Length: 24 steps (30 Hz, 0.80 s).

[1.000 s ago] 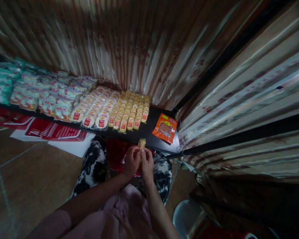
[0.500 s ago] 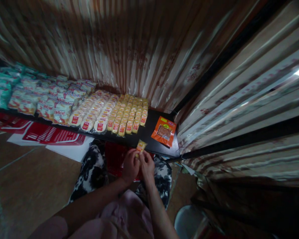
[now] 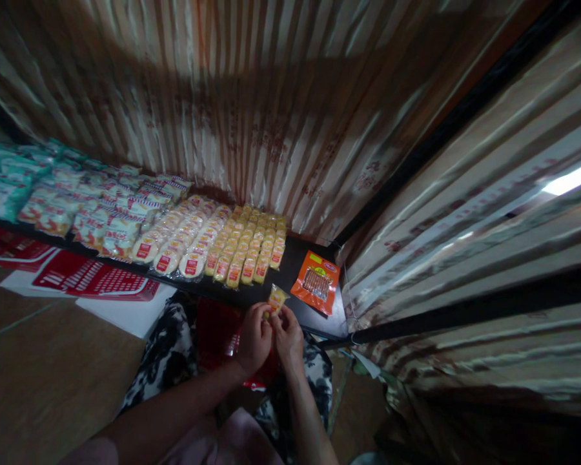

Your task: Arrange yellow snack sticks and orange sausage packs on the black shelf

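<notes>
Left hand [image 3: 255, 339]: fingers curled inward, thumb and fingertips pinched on the lower left part of a small yellow packet [image 3: 277, 298]; no gap seen at the grip.
Right hand [image 3: 288, 339]: thumb and forefinger closed on the same packet from its lower right; remaining fingers bent, partly hidden.
Packet vs. hands: between the two sets of fingertips, upper end standing clear beyond them, tilted slightly right; lower end covered by fingers.
Packet vs. shelf: seen against the front edge of the black shelf [image 3: 294, 252], toward its right end; contact with the edge cannot be told.
Orange packet [image 3: 315, 283]: flat near the shelf's right end, close to the near right corner, apart from both hands.
Yellow packet rows [image 3: 246, 248]: left of the orange packet, running from back edge to front edge; fronts carry red labels.
Round white packets [image 3: 181, 239]: rows just left of the yellow ones, front ones at the front edge.
White bags [image 3: 121, 216]: left of the round packets, striped tops.
Green bags [image 3: 4, 184]: farthest left on the shelf.
Under the front edge: red printed items [image 3: 97, 278] at left, white sheet [image 3: 126, 310] below them; red object [image 3: 217, 332] between the knees, type unclear.
Backdrop: pleated curtain [image 3: 223, 97] along the back edge.
</notes>
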{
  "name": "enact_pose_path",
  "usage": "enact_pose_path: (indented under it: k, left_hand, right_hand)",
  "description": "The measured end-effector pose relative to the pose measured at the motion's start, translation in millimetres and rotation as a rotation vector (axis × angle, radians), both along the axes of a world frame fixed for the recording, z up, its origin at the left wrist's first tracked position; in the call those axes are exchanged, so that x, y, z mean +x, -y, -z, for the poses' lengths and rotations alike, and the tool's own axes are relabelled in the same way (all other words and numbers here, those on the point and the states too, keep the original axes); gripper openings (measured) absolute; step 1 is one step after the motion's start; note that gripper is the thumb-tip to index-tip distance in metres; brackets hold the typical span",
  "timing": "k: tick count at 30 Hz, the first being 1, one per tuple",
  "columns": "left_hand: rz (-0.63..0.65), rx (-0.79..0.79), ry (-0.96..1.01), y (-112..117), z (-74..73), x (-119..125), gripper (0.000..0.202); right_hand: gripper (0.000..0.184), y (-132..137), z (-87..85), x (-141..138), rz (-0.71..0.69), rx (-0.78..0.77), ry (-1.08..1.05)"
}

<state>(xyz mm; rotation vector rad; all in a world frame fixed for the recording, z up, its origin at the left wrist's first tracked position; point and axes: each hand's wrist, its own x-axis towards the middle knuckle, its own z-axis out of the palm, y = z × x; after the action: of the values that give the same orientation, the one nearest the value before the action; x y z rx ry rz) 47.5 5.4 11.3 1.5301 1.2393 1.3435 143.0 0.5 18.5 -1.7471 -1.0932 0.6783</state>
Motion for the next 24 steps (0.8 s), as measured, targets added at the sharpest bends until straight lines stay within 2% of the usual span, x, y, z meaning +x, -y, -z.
enact_pose_path:
  k: [8,15,20,24]
  left_hand:
    - [0.047,0.052,-0.038,-27,-8.0,9,0.038]
    - [0.102,0.072,-0.139,-46,-2.2,13,0.038]
    - [0.141,0.164,-0.264,-57,3.2,11,0.043]
    - [0.167,0.281,-0.424,-64,1.1,7,0.047]
  right_hand:
    - [0.037,-28,-2.3,10,-0.002,0.073,0.044]
    - [0.036,-53,7.7,18,0.055,0.096,0.159]
    - [0.039,-72,13.1,22,0.033,0.088,0.195]
    - [0.039,-84,9.8,20,0.036,0.093,0.191]
